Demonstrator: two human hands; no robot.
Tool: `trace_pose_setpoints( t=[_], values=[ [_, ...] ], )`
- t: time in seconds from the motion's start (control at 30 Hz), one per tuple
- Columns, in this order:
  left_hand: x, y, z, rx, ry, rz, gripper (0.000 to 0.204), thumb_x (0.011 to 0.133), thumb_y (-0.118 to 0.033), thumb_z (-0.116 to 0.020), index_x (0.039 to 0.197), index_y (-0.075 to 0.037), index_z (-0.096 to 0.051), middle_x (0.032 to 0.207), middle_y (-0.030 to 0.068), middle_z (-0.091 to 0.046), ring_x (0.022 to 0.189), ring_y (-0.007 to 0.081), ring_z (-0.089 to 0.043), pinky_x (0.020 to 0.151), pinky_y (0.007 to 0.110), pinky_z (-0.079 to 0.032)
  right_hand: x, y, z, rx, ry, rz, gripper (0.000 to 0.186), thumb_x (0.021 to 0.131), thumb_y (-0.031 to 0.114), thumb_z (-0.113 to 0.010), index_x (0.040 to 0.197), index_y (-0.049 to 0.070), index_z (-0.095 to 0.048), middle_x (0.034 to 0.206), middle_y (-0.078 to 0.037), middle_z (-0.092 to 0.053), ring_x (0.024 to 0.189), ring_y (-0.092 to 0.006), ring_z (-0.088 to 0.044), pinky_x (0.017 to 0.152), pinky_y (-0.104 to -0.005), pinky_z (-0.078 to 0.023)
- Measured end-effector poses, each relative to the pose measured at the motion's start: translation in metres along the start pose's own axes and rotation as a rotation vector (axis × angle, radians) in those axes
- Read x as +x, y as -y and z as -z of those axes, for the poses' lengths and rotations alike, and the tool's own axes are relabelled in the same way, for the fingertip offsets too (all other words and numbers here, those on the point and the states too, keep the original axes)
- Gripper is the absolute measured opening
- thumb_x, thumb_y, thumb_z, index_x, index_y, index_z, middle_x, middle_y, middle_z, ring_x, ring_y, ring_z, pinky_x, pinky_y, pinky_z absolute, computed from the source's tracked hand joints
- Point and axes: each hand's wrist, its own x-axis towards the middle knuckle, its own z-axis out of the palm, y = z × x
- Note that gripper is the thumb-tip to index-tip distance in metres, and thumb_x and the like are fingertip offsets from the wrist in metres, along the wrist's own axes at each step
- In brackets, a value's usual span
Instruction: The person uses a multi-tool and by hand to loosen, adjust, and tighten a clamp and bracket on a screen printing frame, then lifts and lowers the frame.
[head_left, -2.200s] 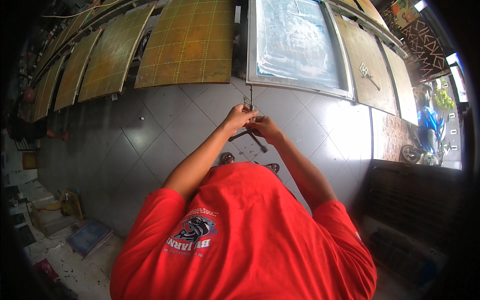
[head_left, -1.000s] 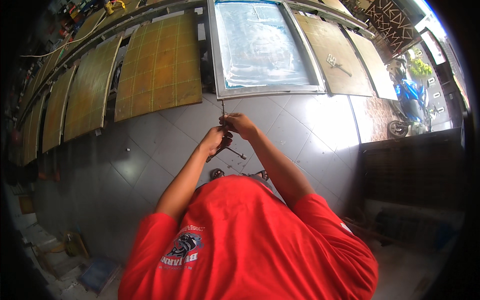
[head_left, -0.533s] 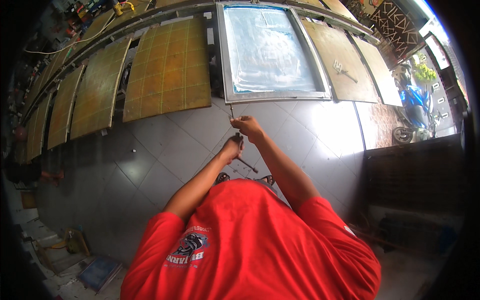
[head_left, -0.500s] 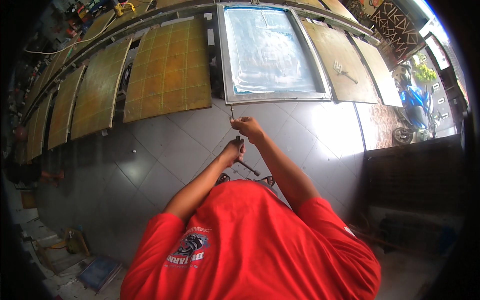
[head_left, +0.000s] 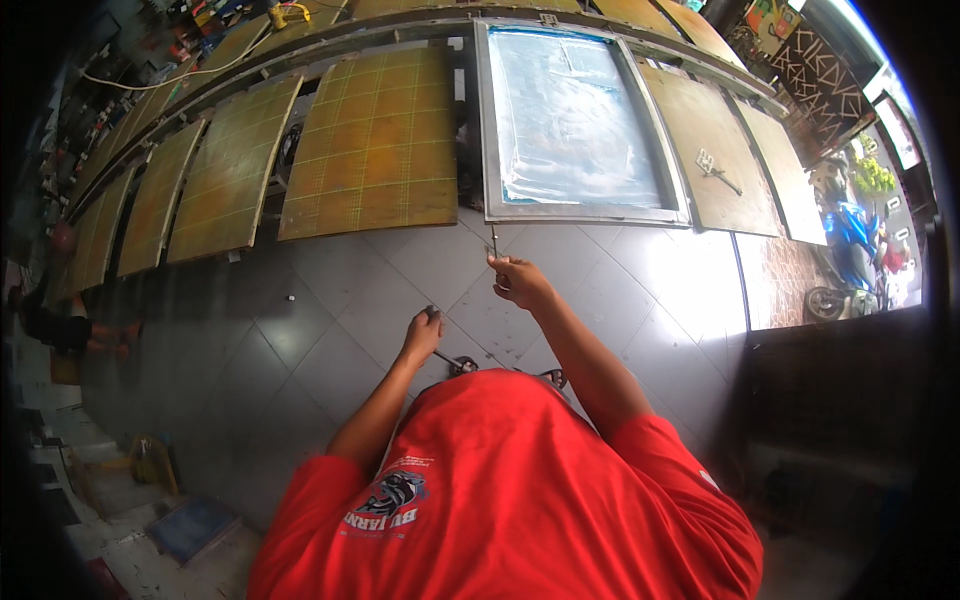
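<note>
My left hand [head_left: 424,336] is closed around a dark metal socket wrench [head_left: 445,357], whose shaft slants down to the right over the floor. Its other end sticks up past my fingers. At the front edge of a silk-screen frame [head_left: 585,213], my right hand [head_left: 522,283] pinches the lower end of a thin metal bolt [head_left: 494,240]. That bolt stands upright just below the frame's near left corner. White and blue smears cover the mesh [head_left: 575,120] inside the grey frame.
Yellow-brown printing boards [head_left: 370,140] run along the bench on both sides of the frame. A pale clamp-like tool [head_left: 717,172] lies on the board at right. A blue motorbike [head_left: 852,235] stands outside at far right. Grey tiles [head_left: 330,300] cover the floor.
My left hand has moved left with the wrench, away from my right hand. My right hand remains at the bolt. The whole view has shifted slightly.
</note>
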Motion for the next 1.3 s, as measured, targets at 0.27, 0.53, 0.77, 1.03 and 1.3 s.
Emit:
trace_pose_setpoints(
  t=[0.27, 0.53, 0.77, 1.03, 1.3],
  values=[
    [-0.043, 0.050, 0.071, 0.147, -0.293, 0.064, 0.026, 0.092, -0.020, -0.047, 0.072, -0.002, -0.049, 0.059, 0.0034, -0.050, 0.053, 0.0137, -0.046, 0.049, 0.031, -0.039, -0.063, -0.027, 0.034, -0.039, -0.034, 0.051, 0.021, 0.083, 0.023, -0.066, 0.074, 0.011, -0.051, 0.061, 0.006, -0.040, 0.053, -0.0054, -0.037, 0.050, -0.0209, -0.035],
    [-0.073, 0.120, 0.083, 0.251, -0.401, 0.099, 0.028, 0.093, -0.021, -0.046, 0.071, -0.003, -0.045, 0.059, 0.0033, -0.046, 0.051, 0.0128, -0.045, 0.045, 0.029, -0.036, -0.133, 0.054, 0.212, -0.428, -0.681, 0.564, 0.020, 0.086, 0.021, -0.059, 0.086, 0.002, -0.065, 0.065, 0.001, -0.052, 0.057, -0.0055, -0.044, 0.051, -0.0207, -0.036],
    [-0.060, 0.044, 0.016, 0.196, -0.380, -0.025, 0.027, 0.094, -0.019, -0.043, 0.070, -0.007, -0.041, 0.058, 0.0008, -0.042, 0.049, 0.0097, -0.039, 0.043, 0.026, -0.032, -0.130, 0.212, 0.368, -0.889, -1.084, 0.591, 0.032, 0.080, 0.031, -0.063, 0.087, 0.000, -0.067, 0.074, -0.015, -0.064, 0.068, -0.0235, -0.061, 0.066, -0.0347, -0.047],
    [-0.070, -0.105, -0.106, -0.271, -0.383, -0.060, 0.020, 0.095, -0.022, -0.042, 0.079, -0.010, -0.043, 0.062, -0.0004, -0.041, 0.050, 0.0068, -0.035, 0.044, 0.023, -0.029, -0.076, 0.291, 0.457, -1.055, -1.161, 0.479, 0.025, 0.077, 0.029, -0.064, 0.087, 0.006, -0.069, 0.087, -0.018, -0.065, 0.087, -0.0320, -0.062, 0.076, -0.0398, -0.048],
    [-0.081, -0.238, -0.221, -0.586, -0.153, -0.171, 0.023, 0.095, -0.029, -0.046, 0.081, -0.011, -0.045, 0.064, 0.0000, -0.040, 0.048, 0.0061, -0.029, 0.046, 0.021, -0.026, -0.065, 0.282, 0.492, -1.055, -1.137, 0.841, 0.030, 0.075, 0.024, -0.067, 0.100, 0.007, -0.065, 0.093, -0.019, -0.063, 0.088, -0.0322, -0.061, 0.078, -0.0409, -0.048]
  ],
)
